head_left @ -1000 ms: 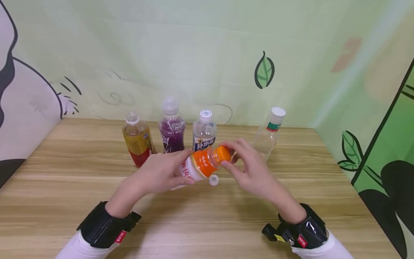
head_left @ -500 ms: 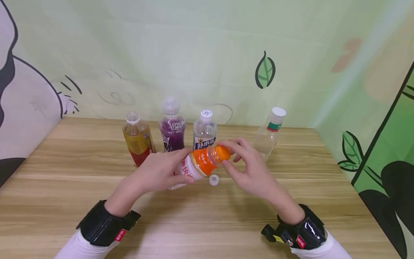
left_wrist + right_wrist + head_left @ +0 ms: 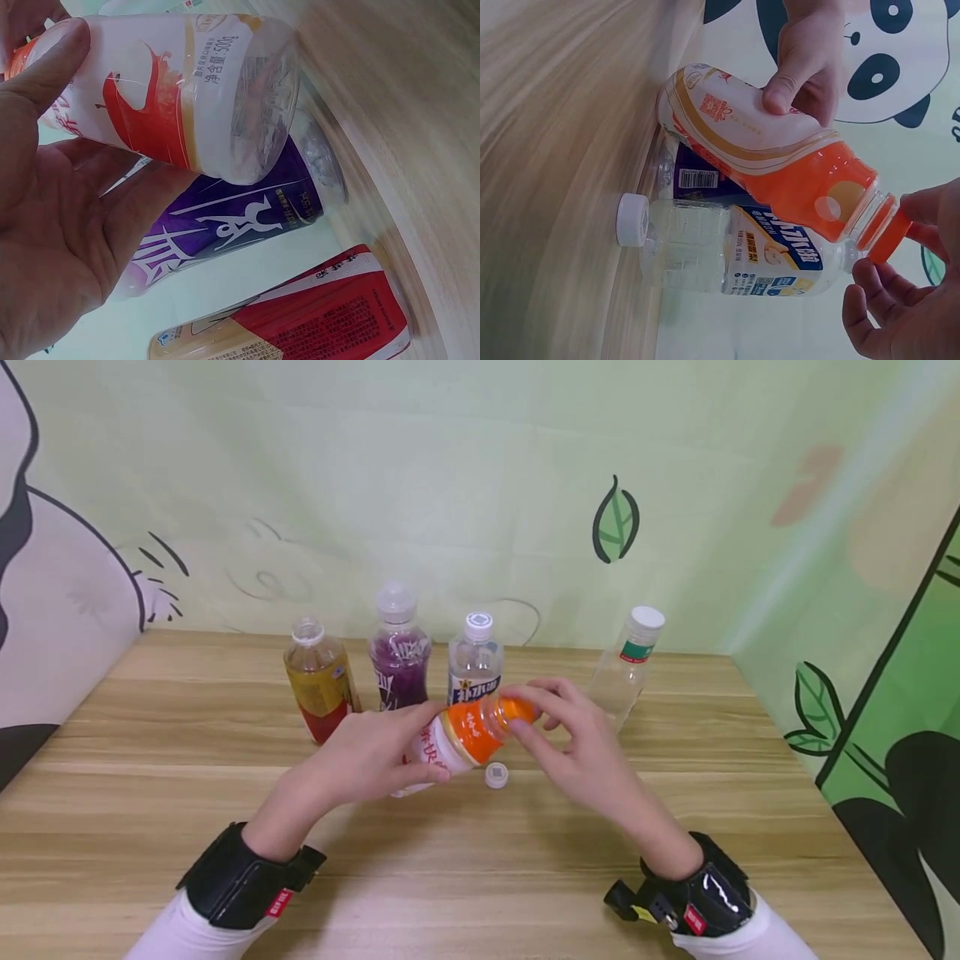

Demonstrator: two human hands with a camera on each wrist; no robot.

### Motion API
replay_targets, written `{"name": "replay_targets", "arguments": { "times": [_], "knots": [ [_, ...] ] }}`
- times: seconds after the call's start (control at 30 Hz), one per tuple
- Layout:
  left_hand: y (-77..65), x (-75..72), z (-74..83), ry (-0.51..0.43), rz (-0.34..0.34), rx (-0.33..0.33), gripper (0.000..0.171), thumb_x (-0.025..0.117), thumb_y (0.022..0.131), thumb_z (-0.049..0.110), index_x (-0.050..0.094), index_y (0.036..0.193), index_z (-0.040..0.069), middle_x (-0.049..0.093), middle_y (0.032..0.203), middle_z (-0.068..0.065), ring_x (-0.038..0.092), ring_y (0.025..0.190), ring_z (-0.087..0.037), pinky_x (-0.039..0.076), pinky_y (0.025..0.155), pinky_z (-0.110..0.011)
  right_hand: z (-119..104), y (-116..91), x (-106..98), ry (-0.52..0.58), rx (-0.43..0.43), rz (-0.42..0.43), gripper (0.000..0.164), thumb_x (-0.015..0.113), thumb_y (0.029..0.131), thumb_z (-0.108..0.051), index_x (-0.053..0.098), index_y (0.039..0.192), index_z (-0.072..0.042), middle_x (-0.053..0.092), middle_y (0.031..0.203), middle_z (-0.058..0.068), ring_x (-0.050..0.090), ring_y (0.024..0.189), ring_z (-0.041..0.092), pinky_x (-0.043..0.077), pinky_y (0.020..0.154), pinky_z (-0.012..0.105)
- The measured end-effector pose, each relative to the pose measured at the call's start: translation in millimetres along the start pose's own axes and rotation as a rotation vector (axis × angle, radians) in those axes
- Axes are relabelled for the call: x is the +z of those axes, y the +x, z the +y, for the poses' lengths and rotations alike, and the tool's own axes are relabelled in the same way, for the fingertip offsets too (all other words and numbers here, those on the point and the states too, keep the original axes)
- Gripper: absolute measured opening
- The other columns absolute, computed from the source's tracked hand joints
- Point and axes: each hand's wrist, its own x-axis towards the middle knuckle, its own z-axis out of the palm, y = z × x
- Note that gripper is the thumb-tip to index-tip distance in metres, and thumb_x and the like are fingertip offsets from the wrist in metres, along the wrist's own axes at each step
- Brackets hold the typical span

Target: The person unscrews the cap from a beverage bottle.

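My left hand (image 3: pixel 367 756) grips the body of a plastic drink bottle (image 3: pixel 472 731) with an orange and white label. The bottle is held tilted above the table, its neck toward the right. At the neck sits an orange cap (image 3: pixel 890 238), which my right hand (image 3: pixel 585 752) pinches between thumb and fingers. In the left wrist view the bottle's clear base points away from the left hand (image 3: pixel 52 240). A loose white cap (image 3: pixel 496 776) lies on the table just below the held bottle.
Behind the hands stand a capless bottle (image 3: pixel 318 681) with a yellow and red label, a purple-labelled bottle (image 3: pixel 401 664), and a clear bottle (image 3: pixel 476 662) with a white cap. Farther right is another clear bottle (image 3: pixel 622 677) with a green band. A printed cloth backdrop (image 3: pixel 450 510) rises behind the table (image 3: pixel 450 877).
My right thumb and fingers have shifted around the orange cap, the thumb moving off it slightly and then back against it. The left hand and the bottle have stayed nearly still.
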Motion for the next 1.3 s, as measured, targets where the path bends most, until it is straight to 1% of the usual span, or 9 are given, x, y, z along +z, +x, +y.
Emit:
{"name": "replay_targets", "arguments": {
  "times": [0.1,0.23,0.4,0.53,0.7,0.83,0.97,1.17,1.3],
  "knots": [
    [-0.2,0.4,-0.9,0.014,0.012,0.007,0.078,0.073,0.08,0.06,0.049,0.14,0.017,0.064,0.11,0.005,0.064,0.082,-0.01,0.047,0.061,-0.022,-0.4,1.0,-0.5,-0.006,-0.018,0.001,0.037,0.071,0.091,-0.009,0.062,0.127,-0.009,0.059,0.117,-0.004,0.056,0.097,0.012,0.049,0.074,0.029],
    [-0.3,0.9,-1.7,0.033,0.023,0.014,0.078,0.073,0.08,0.06,0.049,0.14,0.016,0.064,0.11,0.005,0.064,0.081,-0.011,0.047,0.06,-0.022,-0.7,2.0,-1.2,-0.005,-0.013,0.004,0.043,0.071,0.09,-0.006,0.057,0.131,-0.004,0.06,0.117,-0.003,0.055,0.096,0.012,0.049,0.074,0.03],
    [-0.2,0.5,-0.9,0.038,0.025,0.019,0.077,0.073,0.08,0.06,0.05,0.139,0.015,0.064,0.106,0.006,0.063,0.078,-0.01,0.047,0.059,-0.022,-1.4,1.4,-2.8,-0.002,-0.002,0.009,0.039,0.071,0.089,-0.004,0.062,0.127,-0.005,0.06,0.118,-0.004,0.054,0.099,0.011,0.049,0.075,0.031],
    [0.1,0.3,-0.5,0.029,0.019,0.013,0.077,0.073,0.08,0.059,0.049,0.139,0.015,0.064,0.106,0.006,0.062,0.078,-0.009,0.047,0.059,-0.022,-1.4,1.1,-2.9,0.0,-0.004,0.012,0.039,0.07,0.088,-0.003,0.063,0.126,-0.006,0.058,0.119,-0.004,0.054,0.099,0.012,0.049,0.074,0.03],
    [-0.1,0.5,-1.2,0.02,0.016,0.007,0.076,0.073,0.08,0.059,0.05,0.138,0.016,0.064,0.105,0.006,0.062,0.079,-0.009,0.047,0.06,-0.022,-0.6,0.5,-1.5,0.0,0.015,0.008,0.04,0.07,0.087,-0.003,0.064,0.126,-0.01,0.056,0.119,-0.003,0.054,0.096,0.012,0.048,0.07,0.031],
    [-0.8,0.8,-1.9,0.017,0.016,0.01,0.076,0.072,0.08,0.059,0.05,0.138,0.015,0.063,0.103,0.007,0.061,0.076,-0.008,0.046,0.06,-0.021,0.3,-0.6,-0.3,-0.003,0.032,-0.003,0.041,0.072,0.089,-0.009,0.063,0.128,-0.014,0.057,0.114,-0.006,0.053,0.093,0.011,0.047,0.068,0.03],
    [-0.9,1.4,-2.1,0.009,0.012,0.012,0.076,0.071,0.081,0.06,0.049,0.139,0.015,0.063,0.104,0.007,0.06,0.076,-0.008,0.046,0.06,-0.02,0.2,-0.7,0.4,-0.01,0.041,-0.004,0.038,0.072,0.092,-0.016,0.063,0.129,-0.016,0.058,0.114,-0.009,0.053,0.095,0.009,0.046,0.07,0.029],
    [-0.4,1.9,-1.3,0.021,0.02,0.014,0.076,0.071,0.081,0.06,0.05,0.138,0.016,0.063,0.104,0.007,0.061,0.078,-0.008,0.045,0.059,-0.021,0.4,-0.3,1.0,-0.013,0.03,0.02,0.032,0.07,0.093,-0.014,0.064,0.125,-0.012,0.059,0.114,-0.007,0.055,0.095,0.01,0.047,0.07,0.028],
    [-0.1,1.6,-0.3,0.027,0.02,0.009,0.076,0.072,0.081,0.06,0.05,0.138,0.015,0.064,0.106,0.006,0.062,0.081,-0.01,0.045,0.059,-0.021,0.3,-0.5,0.9,-0.01,0.021,0.025,0.034,0.07,0.093,-0.012,0.063,0.126,-0.01,0.059,0.114,-0.006,0.055,0.095,0.011,0.048,0.071,0.029]
  ]
}}
